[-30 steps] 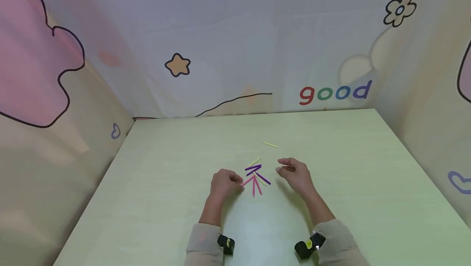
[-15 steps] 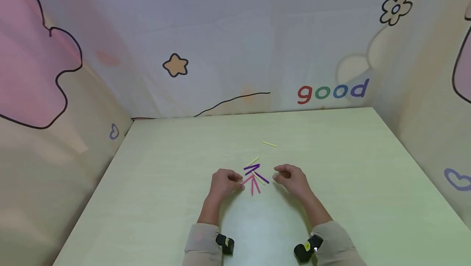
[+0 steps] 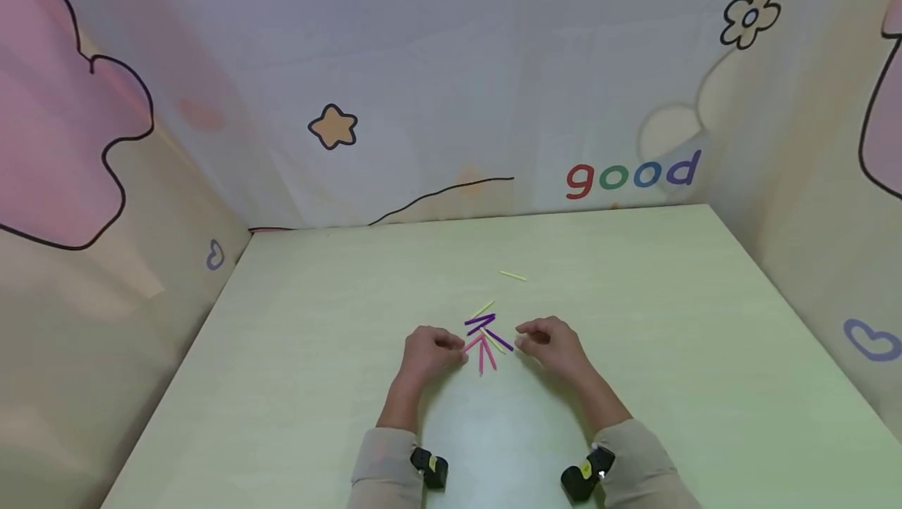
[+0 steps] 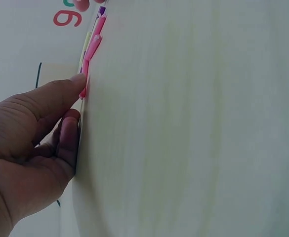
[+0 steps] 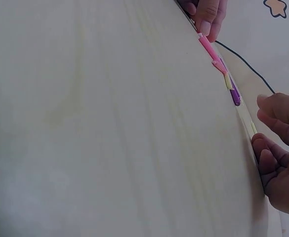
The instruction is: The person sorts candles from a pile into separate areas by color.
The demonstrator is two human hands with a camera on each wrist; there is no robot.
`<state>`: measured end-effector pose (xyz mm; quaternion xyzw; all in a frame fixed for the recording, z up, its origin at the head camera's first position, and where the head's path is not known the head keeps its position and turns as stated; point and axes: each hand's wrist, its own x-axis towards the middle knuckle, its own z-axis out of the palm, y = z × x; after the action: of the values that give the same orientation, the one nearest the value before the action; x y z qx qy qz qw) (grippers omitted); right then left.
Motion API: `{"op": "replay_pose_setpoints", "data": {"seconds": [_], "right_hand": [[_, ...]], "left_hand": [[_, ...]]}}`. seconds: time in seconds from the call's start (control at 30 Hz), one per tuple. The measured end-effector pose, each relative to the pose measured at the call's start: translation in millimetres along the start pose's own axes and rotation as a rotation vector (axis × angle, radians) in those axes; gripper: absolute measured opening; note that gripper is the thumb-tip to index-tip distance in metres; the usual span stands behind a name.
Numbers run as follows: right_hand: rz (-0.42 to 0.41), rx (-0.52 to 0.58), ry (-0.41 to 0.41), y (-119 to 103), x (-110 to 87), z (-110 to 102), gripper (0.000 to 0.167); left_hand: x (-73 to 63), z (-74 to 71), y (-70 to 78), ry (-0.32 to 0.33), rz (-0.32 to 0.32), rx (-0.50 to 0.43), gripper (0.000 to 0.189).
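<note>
In the head view, a small cluster of thin sticks lies on the table between the hands. Three pink sticks fan out toward the front. Purple sticks and yellow sticks lie across and behind them. My left hand pinches the outer end of the leftmost pink stick, its fingertips low at the tabletop. On the other side, my right hand hovers beside the outer end of a purple stick, thumb and fingers apart with nothing between them.
A single yellow stick lies farther back on the pale table. Printed cloth walls rise along the back and both sides of the table. Each wrist carries a small black camera.
My right hand has come down and left, closer to the purple stick's end. My left hand stays at the pink stick, and the sticks keep their arrangement. The head view has shifted slightly.
</note>
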<state>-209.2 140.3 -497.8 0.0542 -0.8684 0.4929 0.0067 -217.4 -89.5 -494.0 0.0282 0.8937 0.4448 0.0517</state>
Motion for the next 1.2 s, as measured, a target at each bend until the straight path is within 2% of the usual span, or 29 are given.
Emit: {"op": "replay_pose_setpoints", "data": {"seconds": [0.5,0.73,1.0,1.2], "right_hand": [[-0.026,-0.112,-0.002,1.6,6.6,3.7,0.012],[-0.004,-0.153,-0.032,0.3,7.0,7.4,0.010],[-0.014,-0.250,-0.058,-4.4,7.1,6.4,0.012],[-0.020,-0.259,-0.064,-2.4,7.7,6.6,0.009]], "left_hand": [[-1.6,3.8,6.2,0.021,-0.005,-0.006,0.008],[-2.4,4.1,6.8,0.004,-0.017,0.002,0.007],[-3.4,4.4,8.9,0.003,-0.027,0.001,0.007],[-5.5,2.9,9.0,0.008,-0.019,0.004,0.007]]}}
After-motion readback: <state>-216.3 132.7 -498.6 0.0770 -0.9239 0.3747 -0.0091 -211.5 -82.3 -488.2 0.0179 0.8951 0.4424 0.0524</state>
